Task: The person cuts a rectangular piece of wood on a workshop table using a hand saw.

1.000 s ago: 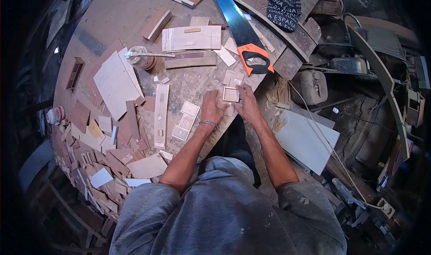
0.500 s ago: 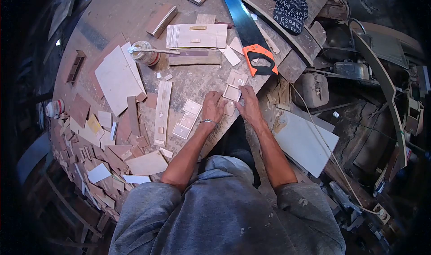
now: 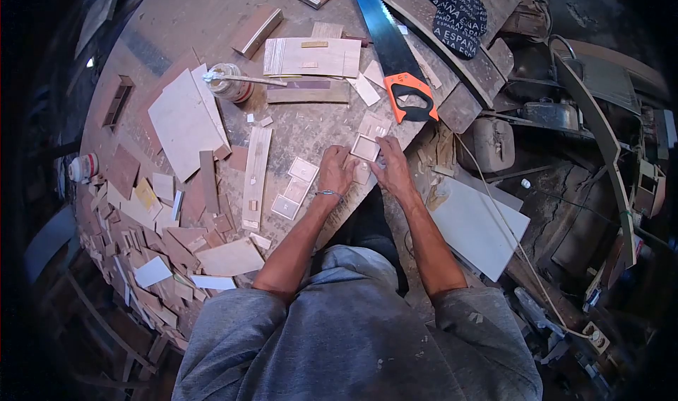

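Observation:
Near the table's front edge lies a small wooden piece with a raised square frame (image 3: 365,148), one of its sections showing a shallow tray-like recess. My left hand (image 3: 337,171) presses its fingers against the piece's left side. On the opposite side, my right hand (image 3: 395,169) grips it with thumb and fingertips. Part of its lower section is hidden between the hands. A similar framed wooden piece (image 3: 294,187) lies just left of my left hand, beside a long narrow wooden strip (image 3: 256,178).
A handsaw (image 3: 409,97) with an orange and black handle lies beyond my hands. A glue jar (image 3: 231,87) has a stick across its top. Scrap wood (image 3: 169,246) covers the left side. A patterned cap (image 3: 459,23) rests at the back right; a white panel (image 3: 477,224) leans at right.
The view has shifted very slightly. Both hands stay on the framed wooden piece, with barely any finger movement.

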### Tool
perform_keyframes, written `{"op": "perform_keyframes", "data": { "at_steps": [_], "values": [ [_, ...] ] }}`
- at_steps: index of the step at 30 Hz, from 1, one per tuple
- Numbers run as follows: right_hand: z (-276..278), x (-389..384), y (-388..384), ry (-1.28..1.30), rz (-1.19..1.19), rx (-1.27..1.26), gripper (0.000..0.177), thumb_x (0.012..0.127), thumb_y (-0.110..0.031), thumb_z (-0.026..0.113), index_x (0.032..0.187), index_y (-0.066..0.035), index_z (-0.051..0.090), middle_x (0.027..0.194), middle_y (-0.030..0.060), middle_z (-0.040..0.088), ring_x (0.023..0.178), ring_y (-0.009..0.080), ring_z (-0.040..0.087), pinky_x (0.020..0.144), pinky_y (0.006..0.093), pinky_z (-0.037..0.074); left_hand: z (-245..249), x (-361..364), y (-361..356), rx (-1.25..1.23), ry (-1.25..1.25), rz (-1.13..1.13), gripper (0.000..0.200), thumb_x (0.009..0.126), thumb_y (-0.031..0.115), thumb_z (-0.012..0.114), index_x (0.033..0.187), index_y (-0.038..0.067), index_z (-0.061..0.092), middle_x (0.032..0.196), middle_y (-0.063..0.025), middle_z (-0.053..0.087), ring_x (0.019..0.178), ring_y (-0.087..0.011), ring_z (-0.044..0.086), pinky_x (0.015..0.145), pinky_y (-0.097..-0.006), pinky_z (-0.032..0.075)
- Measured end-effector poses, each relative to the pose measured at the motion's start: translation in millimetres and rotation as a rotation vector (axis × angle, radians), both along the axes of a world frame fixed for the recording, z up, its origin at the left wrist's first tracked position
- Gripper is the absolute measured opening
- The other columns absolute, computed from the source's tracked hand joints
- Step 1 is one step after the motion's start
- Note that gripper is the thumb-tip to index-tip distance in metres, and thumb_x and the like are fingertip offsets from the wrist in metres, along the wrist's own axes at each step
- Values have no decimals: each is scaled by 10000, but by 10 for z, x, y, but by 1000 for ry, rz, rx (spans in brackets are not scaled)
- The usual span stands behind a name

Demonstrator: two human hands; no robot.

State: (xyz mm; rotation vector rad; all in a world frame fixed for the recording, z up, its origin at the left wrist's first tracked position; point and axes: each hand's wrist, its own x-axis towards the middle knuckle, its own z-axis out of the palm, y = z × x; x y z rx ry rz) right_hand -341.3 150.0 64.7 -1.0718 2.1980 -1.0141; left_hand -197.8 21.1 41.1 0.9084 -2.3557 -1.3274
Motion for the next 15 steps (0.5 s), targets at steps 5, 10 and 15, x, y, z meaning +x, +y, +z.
{"op": "perform_keyframes", "data": {
  "at_steps": [5,10,15],
  "values": [
    [16,5,8,-10,-9,3,622,804,-16,784,1376,59,552,1322,233,543,1228,442,577,1035,444,505,-10,-12,8,-65,20,25,390,860,178,785,1183,-30,717,1080,-223,673,1020,-405,653,912,-459,525],
    [-21,-5,35,89,10,-46,663,785,39,797,1402,38,555,1318,196,552,1113,357,652,924,394,571,-24,-18,44,-82,-2,44,403,859,164,794,1199,-37,711,1094,-226,678,1007,-401,663,896,-457,533],
    [-16,-30,33,96,19,-50,657,785,31,802,1395,37,558,1323,208,556,1158,387,638,974,408,548,-9,-31,88,5,-36,67,411,841,92,790,1215,-42,686,1082,-226,661,1015,-396,653,902,-449,532]
  ]
}}
